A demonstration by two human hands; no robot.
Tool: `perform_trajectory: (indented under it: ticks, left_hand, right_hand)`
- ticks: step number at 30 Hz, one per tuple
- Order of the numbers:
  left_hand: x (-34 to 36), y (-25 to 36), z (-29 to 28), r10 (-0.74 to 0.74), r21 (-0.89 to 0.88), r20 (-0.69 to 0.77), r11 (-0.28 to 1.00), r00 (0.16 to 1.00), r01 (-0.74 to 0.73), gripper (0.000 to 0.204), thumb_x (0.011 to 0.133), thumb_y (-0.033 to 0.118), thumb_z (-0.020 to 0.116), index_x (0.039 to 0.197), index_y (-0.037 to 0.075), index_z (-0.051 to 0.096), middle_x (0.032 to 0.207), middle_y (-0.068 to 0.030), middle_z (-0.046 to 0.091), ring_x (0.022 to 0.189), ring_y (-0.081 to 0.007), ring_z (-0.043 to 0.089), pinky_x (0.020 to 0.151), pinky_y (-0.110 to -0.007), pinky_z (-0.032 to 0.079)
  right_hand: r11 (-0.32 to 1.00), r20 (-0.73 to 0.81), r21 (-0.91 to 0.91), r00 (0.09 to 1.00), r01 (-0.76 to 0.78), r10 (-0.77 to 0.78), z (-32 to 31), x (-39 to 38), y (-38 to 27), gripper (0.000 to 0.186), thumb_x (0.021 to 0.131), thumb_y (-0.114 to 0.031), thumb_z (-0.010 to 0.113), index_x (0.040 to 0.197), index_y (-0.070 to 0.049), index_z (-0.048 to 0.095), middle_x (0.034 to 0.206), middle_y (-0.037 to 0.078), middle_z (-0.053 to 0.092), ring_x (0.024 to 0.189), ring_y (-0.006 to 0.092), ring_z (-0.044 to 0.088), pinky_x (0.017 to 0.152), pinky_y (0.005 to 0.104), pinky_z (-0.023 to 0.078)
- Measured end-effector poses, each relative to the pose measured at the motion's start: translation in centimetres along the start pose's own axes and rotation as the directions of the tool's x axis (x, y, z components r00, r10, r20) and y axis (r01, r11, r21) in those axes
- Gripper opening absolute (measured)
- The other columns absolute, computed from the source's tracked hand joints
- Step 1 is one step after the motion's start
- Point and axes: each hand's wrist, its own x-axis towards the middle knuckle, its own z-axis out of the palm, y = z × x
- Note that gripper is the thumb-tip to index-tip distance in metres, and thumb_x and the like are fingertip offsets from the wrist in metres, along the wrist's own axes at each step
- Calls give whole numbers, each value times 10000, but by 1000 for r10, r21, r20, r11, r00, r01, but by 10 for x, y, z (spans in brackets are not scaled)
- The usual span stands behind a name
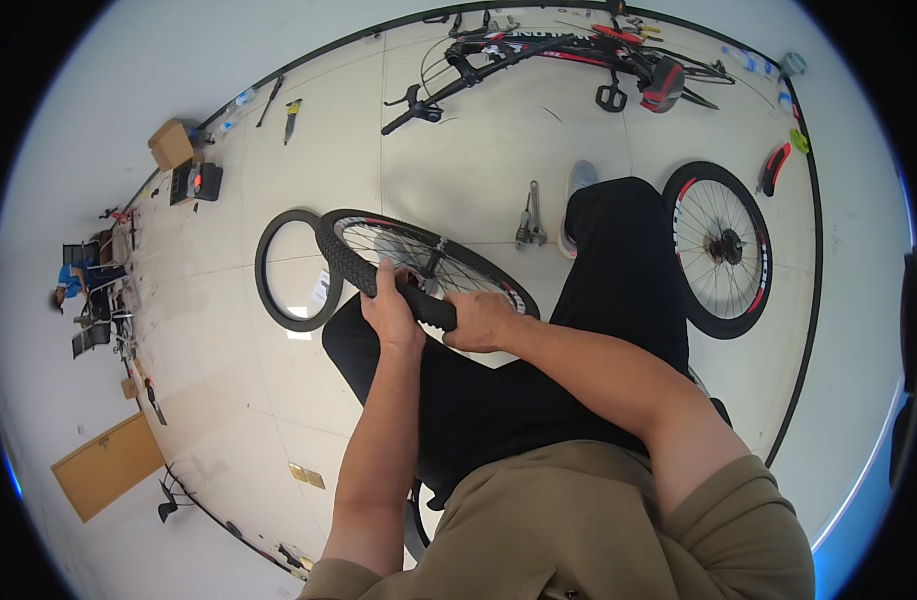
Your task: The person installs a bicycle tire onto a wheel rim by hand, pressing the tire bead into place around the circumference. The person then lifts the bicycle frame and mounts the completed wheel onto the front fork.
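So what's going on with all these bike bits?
A person is gripping a bicycle wheel by its knobbly black tyre, with the left hand and right hand close together near the knees. Another wheel is off to the right, and a loose ring-shaped tyre lies on the floor to the left. The bike frame lies farther ahead, and some metal tools are near one foot.

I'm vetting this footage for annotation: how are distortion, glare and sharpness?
Head view: strong fisheye bend, with the dark skirting strip curving; also in the head view, a bright streak at the lower right rim, clear tread on the held tire, and the seated person too small for detail.
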Motion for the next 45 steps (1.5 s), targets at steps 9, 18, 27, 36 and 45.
perform_trajectory:
  ticks: [9,18,27,36,45]
  left_hand:
    - [5,-19,11,11,-30,-75,999,997,-13,232,957,226,710,1023,52,572,756,-41,614,638,-167,590,570,-318,481]
    - [36,-41,5,109,-12,-80,994,991,-110,234,939,190,713,1035,3,611,769,-47,626,658,-165,603,613,-330,495]
    - [96,2,28,-44,-17,27,999,999,44,354,912,287,736,1070,-14,638,881,-108,661,728,-230,649,639,-403,539]
    - [76,17,-23,-18,-23,174,1000,985,22,513,968,425,685,1300,50,580,1144,-86,599,915,-202,610,798,-395,533]
    - [-15,-26,0,-11,-67,-22,998,1000,9,238,943,168,676,1106,9,605,934,-53,641,861,-160,608,798,-321,504]
  right_hand:
    - [949,-525,-152,791,276,-314,26,-12,12,594,756,-239,773,1269,-52,540,1106,183,663,932,380,701,848,500,544]
    - [950,-460,-68,836,304,-300,35,12,23,435,782,-220,747,1143,-73,552,941,160,696,857,387,695,751,498,552]
    - [963,-432,28,872,269,-231,-14,41,-15,548,804,-270,756,1258,-57,534,1192,215,624,1068,427,649,922,511,519]
    - [975,-364,151,926,162,-98,40,10,25,633,797,-272,745,1362,-87,529,1287,203,593,1159,411,614,986,484,507]
    - [981,-260,103,957,162,-130,13,3,-4,471,816,-268,757,1205,-43,614,1191,196,668,1098,396,660,931,493,528]
